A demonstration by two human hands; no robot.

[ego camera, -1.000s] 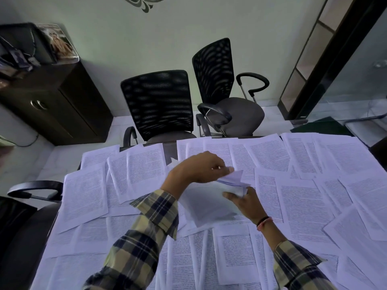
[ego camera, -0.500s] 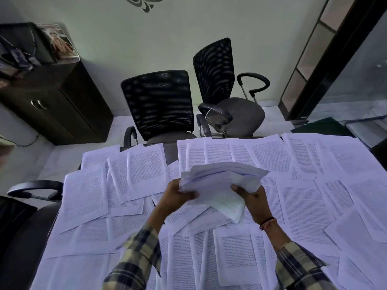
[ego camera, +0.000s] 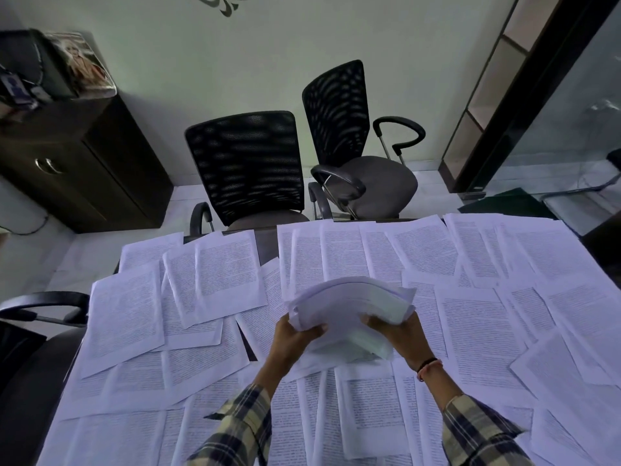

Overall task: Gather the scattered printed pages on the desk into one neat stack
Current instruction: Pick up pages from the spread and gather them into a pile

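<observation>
The left hand (ego camera: pixel 291 338) grips the near-left edge of the stack (ego camera: pixel 349 306), thumb curled over the top sheet. The right hand (ego camera: pixel 400 338) grips the stack's near-right edge, fingers under it and thumb on top; a thread band (ego camera: pixel 428 365) circles that wrist. Both sleeves are plaid. The stack is held above the desk's middle, its sheets uneven and bowed, edges not squared.

At 9 o'clock from the stack, a chair arm (ego camera: pixel 43 309) curves beside the desk's left edge. At 10 o'clock a dark cabinet (ego camera: pixel 84 163) stands against the wall with a framed picture (ego camera: pixel 82 63) on top. Loose pages (ego camera: pixel 127 314) overlap one another across the left half of the desk (ego camera: pixel 267 247), of which only a dark strip shows at 11 o'clock between sheets.

At 12 o'clock a mesh chair (ego camera: pixel 248 166) faces the desk's far edge; a second chair (ego camera: pixel 356 142), turned sideways, stands just beside it at 1 o'clock. More pages (ego camera: pixel 477 334) lie at 3 o'clock, overlapping out to the right edge, and others cover the near side at 6 o'clock under the forearms. At 2 o'clock a dark door frame (ego camera: pixel 497 105) rises beside a glass panel.
</observation>
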